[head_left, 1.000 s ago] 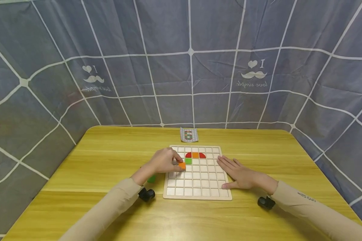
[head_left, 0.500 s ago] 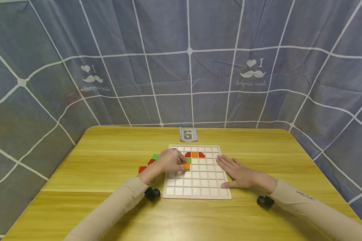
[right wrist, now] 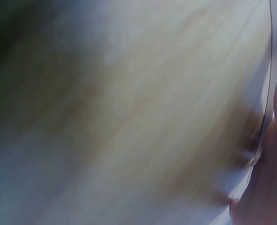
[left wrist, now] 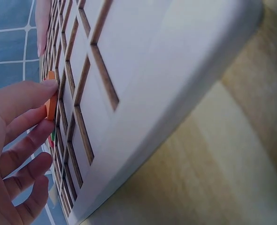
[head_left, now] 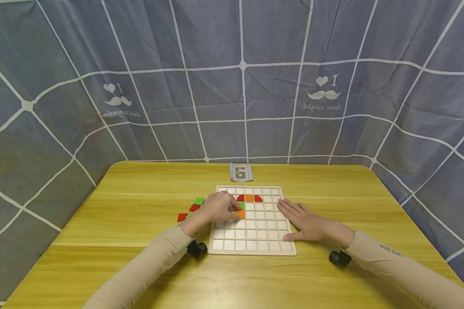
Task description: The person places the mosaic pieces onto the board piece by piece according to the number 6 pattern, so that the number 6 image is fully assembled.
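Observation:
My left hand (head_left: 218,207) is over the left half of a white gridded board (head_left: 251,245). Its thumb and fingers pinch an orange square tile (head_left: 241,214), which stands slightly tilted at a cell in the left wrist view (left wrist: 51,108). Just above that cell lies a green square tile (head_left: 242,206), partly covered by the fingers. In a row farther up, another orange tile (head_left: 249,198) sits between two rounded red tiles (head_left: 258,198). My right hand (head_left: 307,224) rests on the board's right edge, fingers straight and thumb spread.
Left of the board lie loose tiles, among them a green tile (head_left: 199,201) and a red tile (head_left: 182,217); my left forearm hides some. Behind the board is a small printed pattern card (head_left: 241,172). A grey checked cloth (head_left: 274,98) surrounds the wooden table (head_left: 139,189).
The left hand has carried the orange tile slightly right, to the cell below the green tile. More loose tiles show at left. The right hand stays put.

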`<action>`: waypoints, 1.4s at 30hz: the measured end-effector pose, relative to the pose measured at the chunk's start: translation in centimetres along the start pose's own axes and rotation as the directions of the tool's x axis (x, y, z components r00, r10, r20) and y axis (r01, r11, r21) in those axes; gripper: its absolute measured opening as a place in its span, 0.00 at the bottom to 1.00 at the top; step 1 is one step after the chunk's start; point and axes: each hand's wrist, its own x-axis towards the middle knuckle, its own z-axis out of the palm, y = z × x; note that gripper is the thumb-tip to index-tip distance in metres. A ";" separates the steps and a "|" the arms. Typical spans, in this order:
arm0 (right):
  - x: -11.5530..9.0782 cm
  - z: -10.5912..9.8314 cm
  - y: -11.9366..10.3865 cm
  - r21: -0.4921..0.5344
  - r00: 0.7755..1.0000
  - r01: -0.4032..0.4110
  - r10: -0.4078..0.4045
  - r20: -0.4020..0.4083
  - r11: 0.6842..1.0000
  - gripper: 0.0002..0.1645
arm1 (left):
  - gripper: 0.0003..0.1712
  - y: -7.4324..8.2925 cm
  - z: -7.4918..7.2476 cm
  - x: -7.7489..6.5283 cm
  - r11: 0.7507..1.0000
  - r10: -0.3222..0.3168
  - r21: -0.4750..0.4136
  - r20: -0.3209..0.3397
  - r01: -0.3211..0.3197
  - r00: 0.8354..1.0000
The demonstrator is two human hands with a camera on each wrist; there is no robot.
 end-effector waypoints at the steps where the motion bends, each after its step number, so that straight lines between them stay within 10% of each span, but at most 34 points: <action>1: 0.0 0.0 0.0 0.000 1.000 0.000 0.000 0.000 1.000 0.57 | 0.13 0.0 0.0 0.0 1.000 0.002 0.000 0.002 -0.002 1.000; 42: -0.1 0.1 0.1 0.004 1.000 -0.003 0.003 0.004 1.000 0.57 | 0.11 0.0 0.0 -0.6 1.000 0.012 -0.028 -0.006 -0.012 1.000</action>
